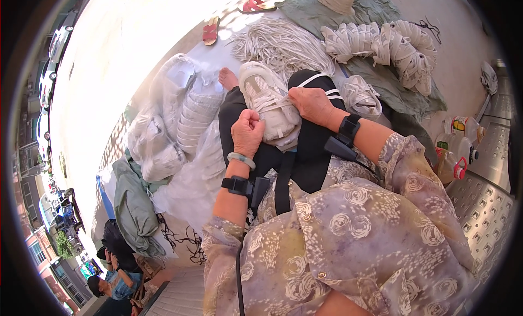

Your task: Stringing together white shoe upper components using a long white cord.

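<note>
A white sneaker (268, 100) lies on my lap, across black trousers (313, 152), toe pointing away from me. My left hand (247, 131) is closed in a fist at the shoe's near side, pinching a white lace. Gripping the lace or upper, my right hand (311, 104) presses on the shoe's right edge. Both wrists carry black bands, and the left also wears a pale green bangle (241, 159).
Clear bags of white shoes (180, 119) are stacked at my left. Heaps of white laces (283, 43) and lace bundles (397, 46) lie ahead on grey-green cloth (392, 87). Another white sneaker (359, 95) sits right of my knee. Plastic bottles (455, 152) stand at right; red sandals (211, 31) lie farther off.
</note>
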Motion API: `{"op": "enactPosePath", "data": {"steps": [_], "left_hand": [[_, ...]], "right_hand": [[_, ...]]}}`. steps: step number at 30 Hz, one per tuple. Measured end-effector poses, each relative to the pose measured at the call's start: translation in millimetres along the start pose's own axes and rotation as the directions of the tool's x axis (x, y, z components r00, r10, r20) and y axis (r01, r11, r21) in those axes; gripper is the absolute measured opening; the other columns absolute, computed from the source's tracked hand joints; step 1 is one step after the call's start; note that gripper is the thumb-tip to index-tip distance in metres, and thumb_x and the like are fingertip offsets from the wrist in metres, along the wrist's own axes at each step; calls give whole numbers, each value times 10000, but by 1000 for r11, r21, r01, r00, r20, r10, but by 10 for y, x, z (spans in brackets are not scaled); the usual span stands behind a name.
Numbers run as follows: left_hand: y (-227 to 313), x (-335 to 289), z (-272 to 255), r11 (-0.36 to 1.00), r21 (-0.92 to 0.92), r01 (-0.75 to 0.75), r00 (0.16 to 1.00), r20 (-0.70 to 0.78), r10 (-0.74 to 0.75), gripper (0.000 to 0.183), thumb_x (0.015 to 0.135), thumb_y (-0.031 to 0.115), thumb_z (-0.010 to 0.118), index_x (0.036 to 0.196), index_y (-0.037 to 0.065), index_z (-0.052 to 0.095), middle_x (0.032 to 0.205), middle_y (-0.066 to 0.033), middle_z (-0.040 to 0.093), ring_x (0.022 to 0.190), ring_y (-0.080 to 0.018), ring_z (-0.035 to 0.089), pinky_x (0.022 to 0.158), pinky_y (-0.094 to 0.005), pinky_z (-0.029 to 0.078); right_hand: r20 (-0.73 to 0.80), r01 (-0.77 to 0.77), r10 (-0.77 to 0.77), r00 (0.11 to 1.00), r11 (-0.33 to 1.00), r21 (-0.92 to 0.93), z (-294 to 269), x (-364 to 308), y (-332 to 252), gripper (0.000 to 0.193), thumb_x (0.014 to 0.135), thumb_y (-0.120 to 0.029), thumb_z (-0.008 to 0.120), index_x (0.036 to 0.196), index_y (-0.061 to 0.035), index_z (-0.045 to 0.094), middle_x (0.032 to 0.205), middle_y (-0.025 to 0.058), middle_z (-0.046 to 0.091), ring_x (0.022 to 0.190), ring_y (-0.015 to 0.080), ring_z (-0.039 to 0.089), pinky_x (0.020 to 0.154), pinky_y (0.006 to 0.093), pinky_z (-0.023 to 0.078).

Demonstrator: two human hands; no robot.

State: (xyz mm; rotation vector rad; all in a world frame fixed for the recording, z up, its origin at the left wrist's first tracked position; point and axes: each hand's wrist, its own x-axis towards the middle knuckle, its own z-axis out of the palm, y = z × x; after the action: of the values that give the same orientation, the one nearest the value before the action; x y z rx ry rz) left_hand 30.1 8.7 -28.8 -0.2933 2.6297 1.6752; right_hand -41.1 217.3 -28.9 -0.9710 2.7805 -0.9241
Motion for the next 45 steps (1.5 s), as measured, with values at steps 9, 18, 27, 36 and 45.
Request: {"op": "enactPosePath", "data": {"steps": [9,18,27,36,45], "left_hand": [[-16,-4,19,997,-81,-7,1000,-8,6,80,698,42,596,735,48,526,571,41,467,500,-29,412,475,-187,371],[-23,2,-3,1000,-31,3,999,44,-2,115,728,-8,609,775,46,518,641,69,459,561,-4,411,499,-158,358],[-20,7,0,1000,-29,7,999,52,-5,110,731,-7,601,771,48,515,642,73,451,562,-3,399,505,-153,347],[-46,18,-10,999,-35,-3,998,61,5,112,729,-5,603,770,56,517,648,75,457,566,-3,407,512,-149,351],[-70,30,13,999,-47,-18,1000,-5,18,90,691,54,608,730,50,528,564,38,476,499,-32,426,485,-187,376]], "right_hand": [[21,-10,10,1000,1000,-2,8,-3,-2,71,746,-79,504,813,-58,493,748,103,583,740,281,604,621,353,480],[-8,12,-12,1000,1000,-9,38,-9,19,58,760,-82,506,811,-58,491,743,108,581,729,286,600,616,359,473],[-7,7,-7,1000,1000,-4,80,-14,47,53,758,-79,502,802,-56,486,733,107,579,729,286,599,613,358,470],[-96,58,-57,994,998,13,133,-17,76,91,804,-107,535,759,-68,465,672,101,524,681,282,579,572,350,450],[-122,41,-32,992,997,70,3,-19,38,59,811,-84,518,771,-64,481,695,118,540,674,309,568,563,364,440]]}}
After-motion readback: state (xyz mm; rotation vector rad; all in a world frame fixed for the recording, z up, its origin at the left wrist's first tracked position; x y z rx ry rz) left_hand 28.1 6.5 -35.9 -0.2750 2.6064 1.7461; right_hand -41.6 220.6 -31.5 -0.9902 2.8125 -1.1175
